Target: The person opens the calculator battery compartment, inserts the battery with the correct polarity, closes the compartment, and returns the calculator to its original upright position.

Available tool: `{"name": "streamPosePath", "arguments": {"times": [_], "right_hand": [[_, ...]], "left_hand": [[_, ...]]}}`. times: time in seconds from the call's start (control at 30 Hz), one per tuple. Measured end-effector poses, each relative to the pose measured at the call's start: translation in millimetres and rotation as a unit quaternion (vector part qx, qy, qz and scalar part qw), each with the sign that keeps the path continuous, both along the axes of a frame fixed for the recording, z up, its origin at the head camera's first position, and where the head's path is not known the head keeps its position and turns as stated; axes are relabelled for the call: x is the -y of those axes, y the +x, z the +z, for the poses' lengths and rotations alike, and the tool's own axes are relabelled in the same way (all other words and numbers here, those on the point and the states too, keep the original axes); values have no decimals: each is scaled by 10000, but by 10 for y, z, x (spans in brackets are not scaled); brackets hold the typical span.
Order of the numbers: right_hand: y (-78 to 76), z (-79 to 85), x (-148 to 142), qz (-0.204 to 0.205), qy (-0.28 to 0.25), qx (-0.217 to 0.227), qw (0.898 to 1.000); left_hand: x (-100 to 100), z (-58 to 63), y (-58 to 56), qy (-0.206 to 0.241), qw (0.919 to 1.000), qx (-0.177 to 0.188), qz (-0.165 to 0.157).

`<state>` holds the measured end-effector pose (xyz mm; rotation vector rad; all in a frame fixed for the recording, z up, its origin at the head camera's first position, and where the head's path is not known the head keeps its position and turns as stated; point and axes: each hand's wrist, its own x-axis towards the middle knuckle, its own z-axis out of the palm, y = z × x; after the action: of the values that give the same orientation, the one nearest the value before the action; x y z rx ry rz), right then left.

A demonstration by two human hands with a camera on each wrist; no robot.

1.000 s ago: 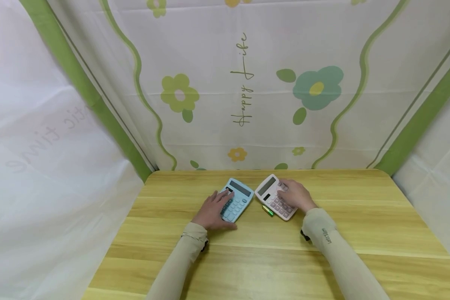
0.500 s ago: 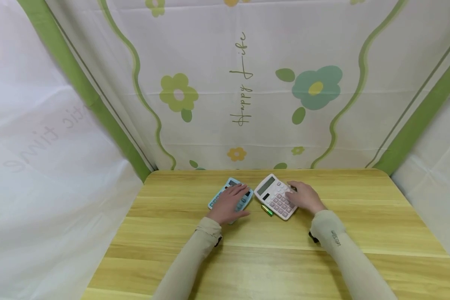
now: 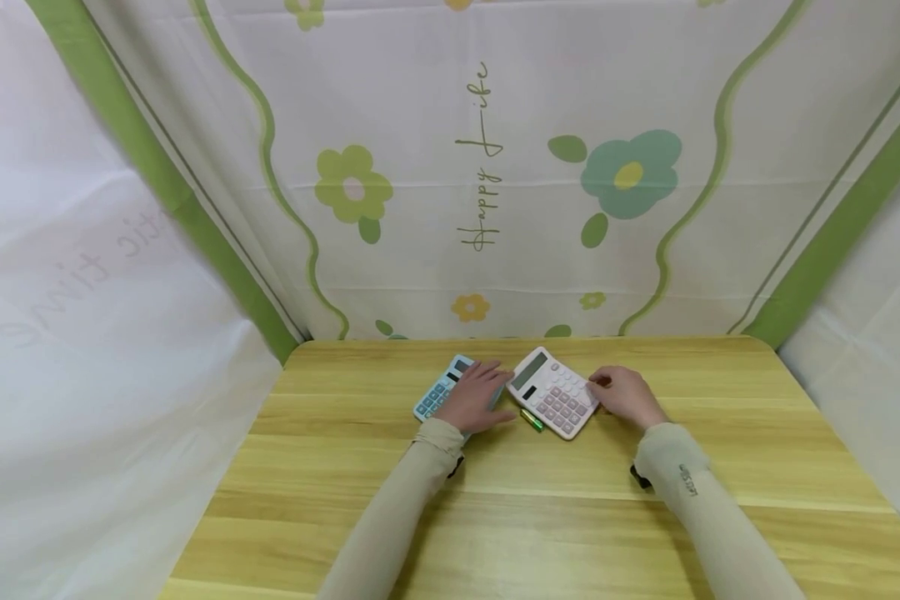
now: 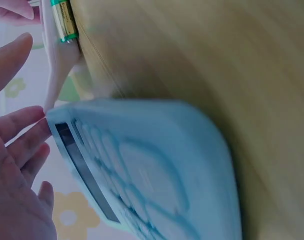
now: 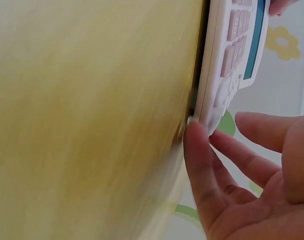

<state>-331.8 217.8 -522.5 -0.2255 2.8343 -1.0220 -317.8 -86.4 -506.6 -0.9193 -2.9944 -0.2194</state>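
Note:
On the table lies a light blue calculator (image 3: pixel 435 400), its right part hidden under my left hand (image 3: pixel 474 400). The left hand's fingers stretch toward the pale pink calculator (image 3: pixel 551 392) beside it. From the left wrist view, these fingertips sit at the display end of the blue calculator (image 4: pixel 157 165), thumb raised apart. My right hand (image 3: pixel 627 395) is at the pink calculator's right edge. In the right wrist view, one fingertip of the right hand (image 5: pixel 252 185) touches the low edge of the pink calculator (image 5: pixel 214 65), while the thumb stays off it.
A green and gold battery (image 3: pixel 531 419) lies against the pink calculator's near-left side. The wooden table (image 3: pixel 540 533) ends at a white flowered curtain (image 3: pixel 420 275) behind, with more white cloth (image 3: pixel 82 375) along the left.
My left hand has slid right across the blue calculator toward the pink one. My right hand has drawn back from the pink calculator's keys to its right edge. The calculators stay put.

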Motion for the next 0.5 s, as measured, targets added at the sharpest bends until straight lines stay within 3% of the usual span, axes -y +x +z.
{"name": "streamPosePath", "arguments": {"times": [0.13,0.5], "right_hand": [[-1,-11,5,-60,-226,256,9994],[9,9,-52,-81,-352,390,9986]], "left_hand": [[-33,-13,-6,-5,9998,176,85],[-66,15,-8,128,9993,337,-19]]}}
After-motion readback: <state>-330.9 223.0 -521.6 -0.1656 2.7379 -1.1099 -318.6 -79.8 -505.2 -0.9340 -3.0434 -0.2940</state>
